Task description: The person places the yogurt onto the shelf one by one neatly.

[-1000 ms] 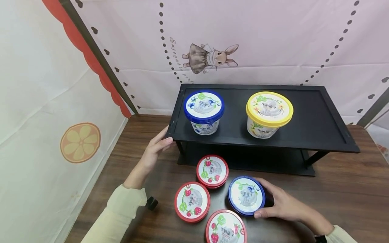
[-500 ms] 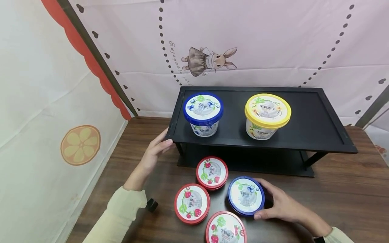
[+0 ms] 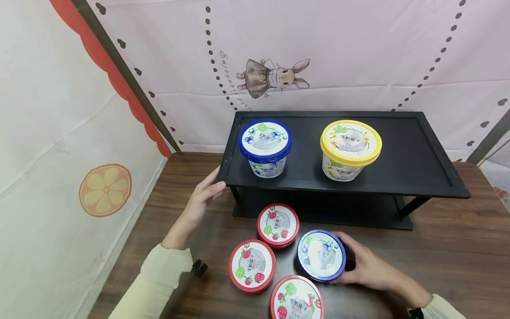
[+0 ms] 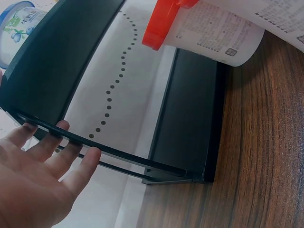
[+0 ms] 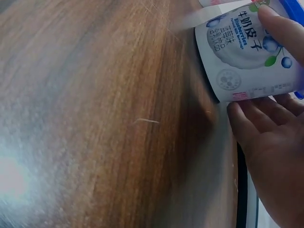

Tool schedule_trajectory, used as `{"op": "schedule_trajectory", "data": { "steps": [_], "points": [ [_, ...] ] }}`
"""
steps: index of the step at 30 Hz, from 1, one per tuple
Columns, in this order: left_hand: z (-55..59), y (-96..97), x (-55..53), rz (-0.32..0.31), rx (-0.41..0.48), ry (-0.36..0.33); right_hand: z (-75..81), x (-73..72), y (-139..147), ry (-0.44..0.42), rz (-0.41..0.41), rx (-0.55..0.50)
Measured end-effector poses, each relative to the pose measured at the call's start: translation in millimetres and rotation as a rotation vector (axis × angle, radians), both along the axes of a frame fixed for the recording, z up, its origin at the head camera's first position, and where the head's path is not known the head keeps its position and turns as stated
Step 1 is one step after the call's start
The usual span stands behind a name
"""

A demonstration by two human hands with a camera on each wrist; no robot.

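Over the last half second the blue tub (image 3: 321, 255) has edged slightly left and its lid has picked up glare, so the right hand (image 3: 370, 266), grasping it between thumb and fingers, seems to have begun shifting it. It sits in front of the rack (image 3: 410, 150), right of three red tubs (image 3: 252, 266). The left hand (image 3: 197, 201) has not moved: its fingers, fairly straight, rest against the rack's left end, with no firm grip evident.

Whether the blue tub's base touches the counter (image 3: 450, 248) is hard to tell; the right wrist view cuts off its lid. Glare washes out the lid's lettering, and the frame crops the red tub farthest from the rack.
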State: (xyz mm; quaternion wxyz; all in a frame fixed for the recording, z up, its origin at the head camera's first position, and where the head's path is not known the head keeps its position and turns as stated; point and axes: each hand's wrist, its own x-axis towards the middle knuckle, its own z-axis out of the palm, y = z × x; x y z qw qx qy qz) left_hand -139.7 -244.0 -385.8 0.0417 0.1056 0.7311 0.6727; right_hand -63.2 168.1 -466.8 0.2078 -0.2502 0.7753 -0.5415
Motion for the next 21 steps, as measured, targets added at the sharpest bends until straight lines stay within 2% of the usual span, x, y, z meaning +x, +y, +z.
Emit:
{"op": "schedule_trajectory", "data": {
  "steps": [6, 11, 21],
  "points": [
    [0.7, -0.8, 0.2, -0.003, 0.004, -0.004, 5.5, -2.8, 6, 0.008, 0.02, -0.05],
    [2.0, -0.1, 0.5, -0.003, 0.003, 0.0, 16.5, -6.2, 11, -0.009, -0.027, -0.073],
    [0.4, -0.9, 2.0, 0.005, 0.004, -0.017, 25.9, -3.8, 21, 0.055, -0.07, -0.133]
  ]
}}
